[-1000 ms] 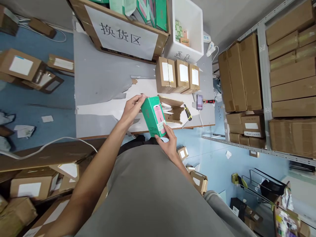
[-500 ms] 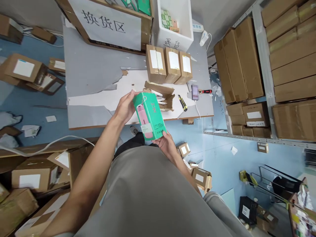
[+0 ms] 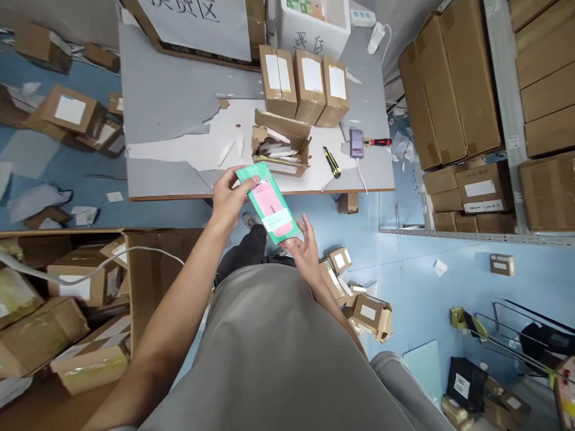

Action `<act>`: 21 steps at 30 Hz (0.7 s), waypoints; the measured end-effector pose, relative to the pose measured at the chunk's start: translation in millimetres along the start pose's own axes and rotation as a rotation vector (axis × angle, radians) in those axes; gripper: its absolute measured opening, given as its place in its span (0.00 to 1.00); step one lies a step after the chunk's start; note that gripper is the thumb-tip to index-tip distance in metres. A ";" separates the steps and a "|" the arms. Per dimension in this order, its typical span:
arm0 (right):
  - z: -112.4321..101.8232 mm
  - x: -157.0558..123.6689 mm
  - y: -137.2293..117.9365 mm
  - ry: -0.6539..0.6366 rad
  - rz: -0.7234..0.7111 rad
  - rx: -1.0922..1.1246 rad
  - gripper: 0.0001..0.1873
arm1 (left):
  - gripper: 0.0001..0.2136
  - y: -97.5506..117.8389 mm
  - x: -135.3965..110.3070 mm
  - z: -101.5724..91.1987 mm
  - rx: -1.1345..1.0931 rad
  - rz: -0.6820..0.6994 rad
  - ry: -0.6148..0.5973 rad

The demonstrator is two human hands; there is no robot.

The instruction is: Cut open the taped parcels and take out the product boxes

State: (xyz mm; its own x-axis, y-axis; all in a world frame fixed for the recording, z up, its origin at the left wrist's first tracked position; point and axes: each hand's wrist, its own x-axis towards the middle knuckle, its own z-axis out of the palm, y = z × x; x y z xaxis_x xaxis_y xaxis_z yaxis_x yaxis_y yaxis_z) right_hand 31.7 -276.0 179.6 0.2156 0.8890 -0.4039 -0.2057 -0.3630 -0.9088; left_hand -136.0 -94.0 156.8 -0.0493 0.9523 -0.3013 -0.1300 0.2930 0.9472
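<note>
I hold a green product box [image 3: 268, 202] with a pink item pictured on its face, in front of my body and off the table's near edge. My left hand [image 3: 230, 197] grips its far upper end. My right hand [image 3: 304, 246] supports its near lower end with fingers spread under it. Just beyond the box, an opened brown carton [image 3: 281, 143] with white packing inside sits on the grey table [image 3: 175, 108].
Three sealed cartons [image 3: 305, 88] stand in a row on the table, with a utility knife [image 3: 332, 162] and a phone [image 3: 356, 143] to the right. Shelves of cartons [image 3: 453, 102] stand at right. Small boxes [image 3: 359, 299] litter the blue floor; a large open carton [image 3: 67, 287] is at left.
The green box has turned, its pink front face now towards me, and come nearer to my body. My view has shifted back from the table.
</note>
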 end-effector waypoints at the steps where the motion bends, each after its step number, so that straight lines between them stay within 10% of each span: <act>1: -1.9 -3.6 2.2 0.015 -0.046 -0.108 0.52 | 0.24 -2.9 -3.9 0.0 0.020 0.009 0.026; 11: -10.8 14.9 13.2 -0.015 -0.183 -0.710 0.30 | 0.24 -4.7 -8.6 6.6 0.072 -0.016 0.070; 21: 28.0 98.4 -27.7 -0.043 0.037 -0.096 0.39 | 0.39 35.0 68.5 -19.9 0.052 0.111 -0.129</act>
State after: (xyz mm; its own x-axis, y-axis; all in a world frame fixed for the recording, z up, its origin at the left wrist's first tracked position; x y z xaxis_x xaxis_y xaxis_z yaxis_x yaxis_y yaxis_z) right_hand 31.8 -170.6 167.9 0.1677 0.8851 -0.4342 -0.1197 -0.4189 -0.9001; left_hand -163.6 -20.2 167.2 0.0675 0.9811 -0.1815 -0.0790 0.1866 0.9793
